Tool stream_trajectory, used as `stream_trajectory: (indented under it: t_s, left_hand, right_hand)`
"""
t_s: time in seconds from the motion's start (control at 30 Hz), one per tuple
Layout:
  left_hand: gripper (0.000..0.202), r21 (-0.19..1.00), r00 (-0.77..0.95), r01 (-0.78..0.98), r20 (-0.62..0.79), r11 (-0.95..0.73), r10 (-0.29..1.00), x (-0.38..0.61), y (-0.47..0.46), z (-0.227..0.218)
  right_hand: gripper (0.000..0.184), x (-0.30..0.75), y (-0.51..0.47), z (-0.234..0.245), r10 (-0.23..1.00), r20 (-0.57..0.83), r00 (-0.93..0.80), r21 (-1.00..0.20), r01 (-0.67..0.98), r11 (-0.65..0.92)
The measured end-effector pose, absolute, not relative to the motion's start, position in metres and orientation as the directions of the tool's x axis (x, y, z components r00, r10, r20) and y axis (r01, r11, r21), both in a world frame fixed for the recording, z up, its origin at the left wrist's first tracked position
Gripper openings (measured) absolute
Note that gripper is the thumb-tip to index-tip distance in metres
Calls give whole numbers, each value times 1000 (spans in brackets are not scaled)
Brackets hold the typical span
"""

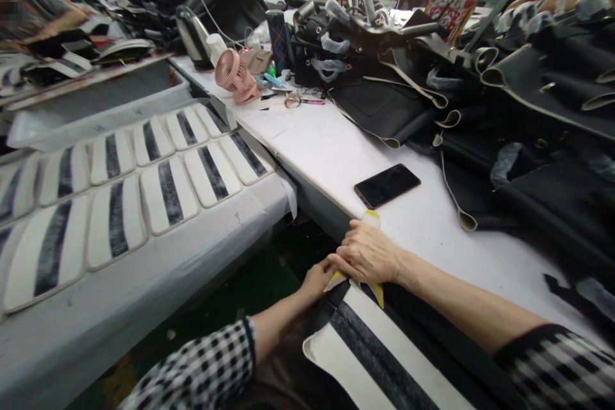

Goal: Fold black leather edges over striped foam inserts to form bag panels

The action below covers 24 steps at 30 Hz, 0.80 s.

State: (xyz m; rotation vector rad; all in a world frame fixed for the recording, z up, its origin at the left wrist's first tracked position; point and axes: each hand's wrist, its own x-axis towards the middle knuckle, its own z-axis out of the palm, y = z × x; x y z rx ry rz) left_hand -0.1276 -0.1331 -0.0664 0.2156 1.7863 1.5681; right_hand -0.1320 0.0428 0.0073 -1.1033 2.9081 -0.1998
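Across my lap lies a white panel (365,346) with a black stripe, on dark material. At its upper end my right hand (368,253) is closed round a yellow-edged white piece (371,218), which looks thin and flexible. Part of that piece sticks out above the knuckles, and yellow points show below the hand. My left hand (317,280) meets the right one, its fingers closed by a yellow corner of the same piece; the fingertips are partly hidden. A black phone (387,186) lies on the white table (312,147) just beyond my hands.
On the left table (230,230), striped white panels (168,192) lie in rows. Black leather-like bags (394,102) are heaped at right. A pink fan (235,77), a kettle (195,38) and a plaid bottle (277,41) stand farther back. Other people work around the tables.
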Motion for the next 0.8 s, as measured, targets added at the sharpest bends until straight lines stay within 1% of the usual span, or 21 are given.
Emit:
stream_trajectory:
  t_s: [0.07,0.13,0.2,0.27,0.33,0.43,0.57,0.67,0.8]
  left_hand:
    - [52,923,-748,-327,-383,201,542,-127,-142,-54]
    - [50,955,-773,-230,-295,185,562,-123,-153,-32]
    - [41,956,-758,-37,-217,291,615,-117,-159,-9]
    - [33,879,-745,159,-191,449,639,-113,-157,9]
    - [27,783,-754,275,-184,558,630,-112,-150,19]
    - [25,719,-753,350,-166,601,637,-113,-141,21]
    - [26,708,-727,399,-143,582,672,-114,-141,15]
    - [23,698,-707,423,-144,578,693,-112,-144,12]
    - [25,665,-688,463,-148,586,711,-110,-146,9]
  right_hand:
    - [58,-132,42,7,-662,31,-749,-122,-660,741]
    - [57,-132,42,7,-662,30,-749,-124,-660,741]
    - [57,-132,41,9,-656,21,-754,-123,-653,747]
    - [58,-132,42,10,-651,9,-759,-116,-647,753]
    - [59,-131,42,10,-648,-3,-762,-106,-644,758]
    - [60,-129,43,10,-644,-5,-765,-94,-640,762]
    - [60,-128,45,8,-639,2,-769,-103,-636,765]
    - [59,-127,45,7,-637,3,-771,-99,-634,767]
    - [58,-126,45,7,-617,-1,-787,-94,-614,784]
